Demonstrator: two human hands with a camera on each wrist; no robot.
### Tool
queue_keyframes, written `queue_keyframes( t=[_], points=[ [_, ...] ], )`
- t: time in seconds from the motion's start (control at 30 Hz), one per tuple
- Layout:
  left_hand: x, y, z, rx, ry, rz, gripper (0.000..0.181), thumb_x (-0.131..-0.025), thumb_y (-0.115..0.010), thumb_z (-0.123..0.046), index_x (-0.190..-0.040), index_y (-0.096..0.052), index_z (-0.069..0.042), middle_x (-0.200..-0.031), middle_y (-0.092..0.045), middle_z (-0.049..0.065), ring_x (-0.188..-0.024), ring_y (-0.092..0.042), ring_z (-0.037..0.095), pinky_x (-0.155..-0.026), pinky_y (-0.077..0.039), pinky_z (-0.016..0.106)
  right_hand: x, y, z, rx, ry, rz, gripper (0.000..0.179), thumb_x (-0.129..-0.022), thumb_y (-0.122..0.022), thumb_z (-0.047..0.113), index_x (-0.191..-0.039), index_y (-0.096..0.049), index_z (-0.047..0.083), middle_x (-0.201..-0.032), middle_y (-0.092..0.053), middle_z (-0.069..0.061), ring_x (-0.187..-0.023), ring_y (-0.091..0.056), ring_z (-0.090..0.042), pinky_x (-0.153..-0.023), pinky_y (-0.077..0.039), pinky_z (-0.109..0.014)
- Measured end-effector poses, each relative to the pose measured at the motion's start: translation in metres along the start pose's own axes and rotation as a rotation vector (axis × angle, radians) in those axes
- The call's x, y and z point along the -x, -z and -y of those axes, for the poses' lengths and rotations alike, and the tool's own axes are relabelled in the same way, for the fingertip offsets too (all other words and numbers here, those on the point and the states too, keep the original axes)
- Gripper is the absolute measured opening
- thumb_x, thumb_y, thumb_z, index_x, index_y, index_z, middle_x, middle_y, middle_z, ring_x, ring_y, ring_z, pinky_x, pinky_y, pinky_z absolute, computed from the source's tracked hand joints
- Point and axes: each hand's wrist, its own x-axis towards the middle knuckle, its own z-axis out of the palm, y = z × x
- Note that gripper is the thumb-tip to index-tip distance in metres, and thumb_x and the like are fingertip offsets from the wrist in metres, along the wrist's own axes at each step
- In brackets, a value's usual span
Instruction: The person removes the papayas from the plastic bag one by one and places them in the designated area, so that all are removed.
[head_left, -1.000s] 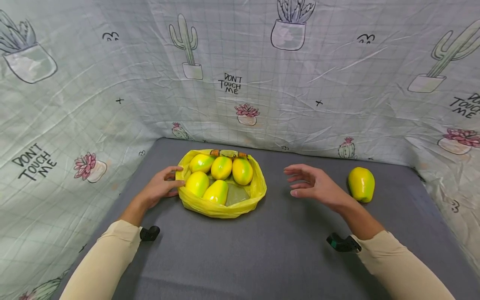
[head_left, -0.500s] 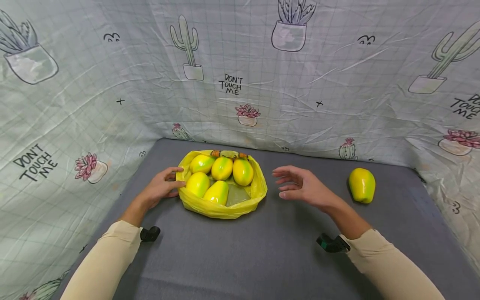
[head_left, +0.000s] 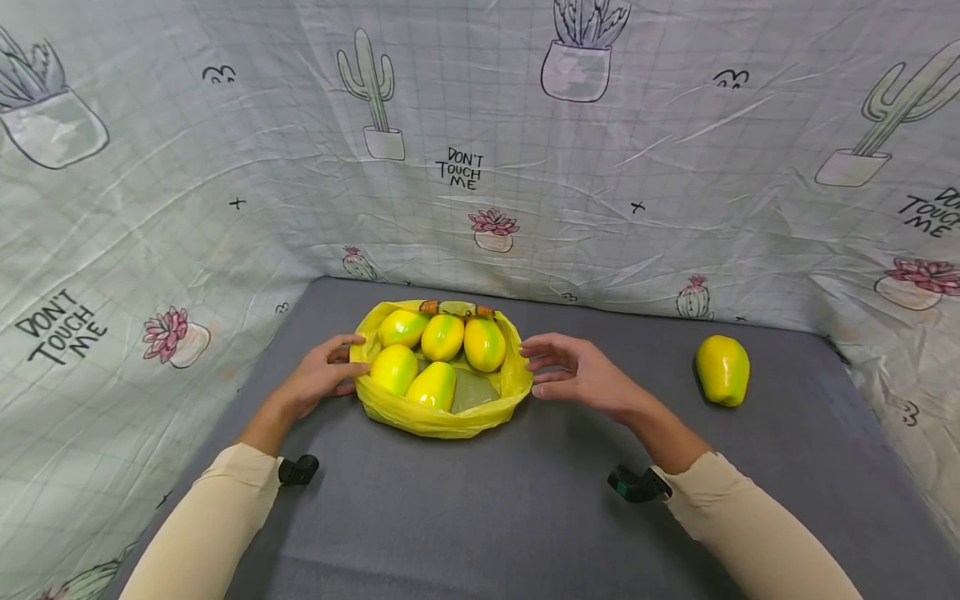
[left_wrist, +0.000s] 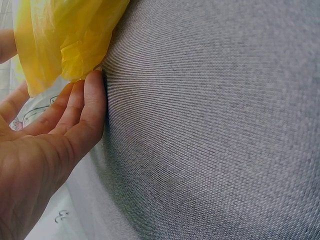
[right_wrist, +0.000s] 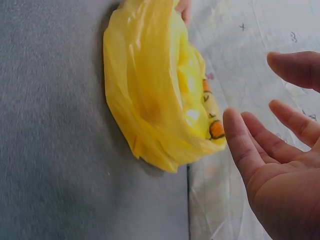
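A yellow plastic bag (head_left: 435, 423), its rim rolled open, stands on the grey table with several glossy yellow-green, mango-shaped fruits (head_left: 442, 337) inside. My left hand (head_left: 318, 373) holds the bag's left rim, thumb over the edge and the other fingers along the outside. In the left wrist view these fingers (left_wrist: 92, 97) lie right against the bag's crumpled underside. My right hand (head_left: 581, 375) is at the bag's right side, fingers spread and relaxed, fingertips right by the rim. The right wrist view shows nothing between its fingers (right_wrist: 237, 135) and thumb.
One more yellow-green fruit (head_left: 723, 371) lies on the grey table (head_left: 480, 508) to the right, beyond my right forearm. A pale cloth (head_left: 585, 217) printed with cacti hangs round the back and sides. Orange-printed strips (head_left: 431, 307) show at the bag's back rim.
My right hand has moved left across the table, from well apart to right beside the bag's right rim. The left hand, the bag and the fruits have stayed where they were.
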Motion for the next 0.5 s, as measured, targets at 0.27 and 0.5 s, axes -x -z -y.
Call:
queue_keyframes(
  t=[0.27, 0.5],
  points=[
    [0.001, -0.001, -0.001, 0.011, 0.005, -0.006, 0.069, -0.104, -0.065, -0.027, -0.161, -0.031, -0.009, -0.165, -0.027, 0.03, -0.145, -0.042, 0.042, -0.109, -0.053, 0.051, -0.014, -0.017, 0.004, -0.014, 0.004, 0.041, 0.062, -0.095, -0.073, 0.005, -0.15, -0.047, -0.003, -0.152, -0.049, -0.03, -0.136, -0.054, -0.044, -0.114, -0.05, -0.05],
    [0.002, -0.001, -0.001, 0.012, 0.001, -0.005, 0.069, -0.104, -0.065, -0.027, -0.162, -0.031, -0.009, -0.165, -0.026, 0.031, -0.145, -0.041, 0.043, -0.109, -0.053, 0.054, -0.022, -0.033, 0.003, -0.053, -0.007, 0.027, 0.063, -0.095, -0.072, 0.005, -0.151, -0.046, -0.005, -0.148, -0.052, -0.032, -0.136, -0.052, -0.048, -0.111, -0.053, -0.041]
  ],
)
